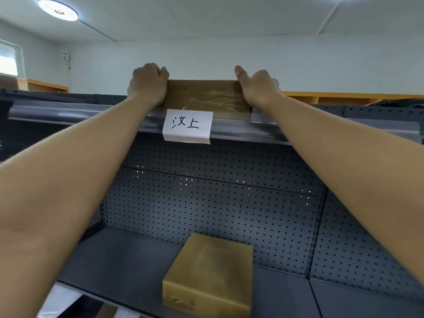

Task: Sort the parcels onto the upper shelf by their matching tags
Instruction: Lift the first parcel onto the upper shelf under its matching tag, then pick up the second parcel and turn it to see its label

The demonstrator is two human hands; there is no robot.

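Left hand (pixel 148 84) and right hand (pixel 258 87) clamp parcel (pixel 207 96) ends, seating it squarely on upper shelf (pixel 68 113), at 12 o'clock from tag (pixel 187 125).

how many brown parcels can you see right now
2. One parcel sits on the upper shelf above the tag, gripped by both hands; the other lies on the shelf below. More may be hidden.

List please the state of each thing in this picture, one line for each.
Left hand: gripping the parcel's left end.
Right hand: gripping its right end.
Taped brown parcel: held at the upper shelf edge.
White paper tag: stuck on the edge.
Second brown parcel: lying on the lower shelf.
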